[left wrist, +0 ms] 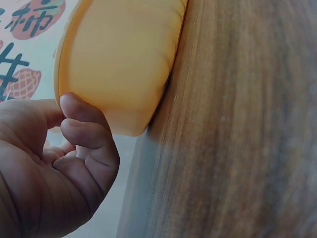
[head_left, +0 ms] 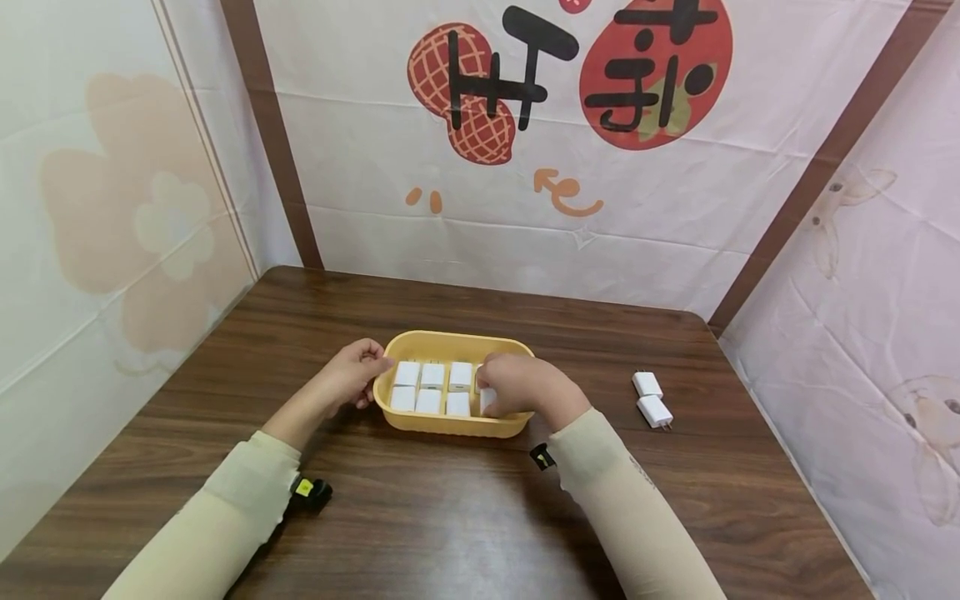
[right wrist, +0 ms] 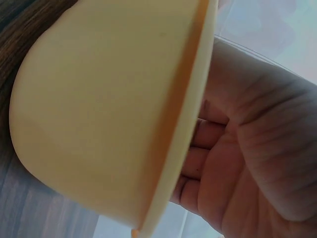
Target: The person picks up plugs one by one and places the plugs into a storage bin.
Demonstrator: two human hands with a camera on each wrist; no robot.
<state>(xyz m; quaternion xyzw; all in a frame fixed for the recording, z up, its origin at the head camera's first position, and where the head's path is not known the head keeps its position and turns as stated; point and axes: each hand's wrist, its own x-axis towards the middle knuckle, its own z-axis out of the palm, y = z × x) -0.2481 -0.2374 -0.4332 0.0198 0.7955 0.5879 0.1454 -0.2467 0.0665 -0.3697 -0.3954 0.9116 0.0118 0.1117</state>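
Note:
A yellow oval plastic basket (head_left: 450, 423) stands on the table, holding white charger plugs (head_left: 432, 376) in two rows. My left hand (head_left: 351, 375) pinches the rim at its left end; in the left wrist view the thumb and curled fingers (left wrist: 81, 130) meet at the basket's edge. Over the right end, my right hand (head_left: 517, 383) reaches inside, its fingers curled down at a white charger plug (head_left: 488, 398) in the front row. In the right wrist view the basket wall (right wrist: 99, 109) hides the fingertips of that hand (right wrist: 247, 148).
Two more white charger plugs (head_left: 654, 412) lie together on the brown wood-grain table (head_left: 420, 517), right of the basket, metal prongs showing. Printed white cloth walls (head_left: 480, 242) rise along the table's back and both sides. A black strap device (head_left: 311, 492) sits at the left wrist.

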